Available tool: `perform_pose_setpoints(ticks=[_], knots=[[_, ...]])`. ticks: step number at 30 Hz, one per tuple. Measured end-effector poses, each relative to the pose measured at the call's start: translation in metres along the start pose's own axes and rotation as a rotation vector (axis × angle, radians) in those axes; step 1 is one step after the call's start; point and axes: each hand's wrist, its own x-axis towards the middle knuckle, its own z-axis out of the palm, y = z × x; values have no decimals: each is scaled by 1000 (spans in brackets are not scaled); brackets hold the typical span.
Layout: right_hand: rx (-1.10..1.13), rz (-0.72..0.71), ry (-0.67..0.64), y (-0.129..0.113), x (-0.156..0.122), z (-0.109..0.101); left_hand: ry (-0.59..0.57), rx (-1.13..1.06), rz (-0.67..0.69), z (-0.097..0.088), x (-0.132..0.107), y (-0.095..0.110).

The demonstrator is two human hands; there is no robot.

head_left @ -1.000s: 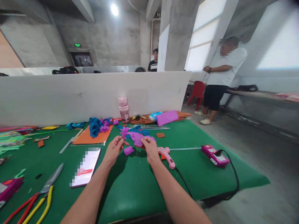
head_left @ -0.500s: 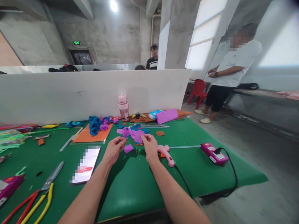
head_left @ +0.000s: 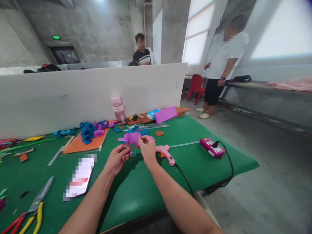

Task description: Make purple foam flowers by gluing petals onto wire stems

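Over the near part of the green table, my left hand (head_left: 117, 160) is closed in a pinch at the underside of a purple paper flower (head_left: 129, 137). My right hand (head_left: 148, 149), also pinching, presses a purple paper petal (head_left: 136, 137) up against the flower's right side. The two purple pieces overlap, so the line between them is hard to make out. A small purple scrap lies below, mostly hidden by my fingers. Just right of my right hand, a pink glue gun (head_left: 166, 152) lies on the table with a glue stick out of its back.
A purple power strip (head_left: 212, 148) and cable lie right. At left are a phone (head_left: 81, 177) and shears (head_left: 40, 198). Blue and purple paper flowers (head_left: 88, 131) rest on an orange sheet. A pink bottle (head_left: 118, 109) stands by the white partition (head_left: 85, 94). Two people stand beyond.
My right hand has brought the purple petal left against the flower; before, they were side by side. The view has swung right. The person in white has parted their hands.
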Motion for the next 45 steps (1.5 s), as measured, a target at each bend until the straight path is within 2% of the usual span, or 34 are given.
perform_pose_setpoints(ticks=[21, 29, 45], knots=[[-42, -17, -7, 5, 1, 0, 49, 135, 56, 2, 3, -7], [63, 53, -62, 5, -1, 1, 63, 105, 29, 3, 1, -6], [144, 50, -94, 3, -2, 3, 17, 46, -6, 1, 3, -10]])
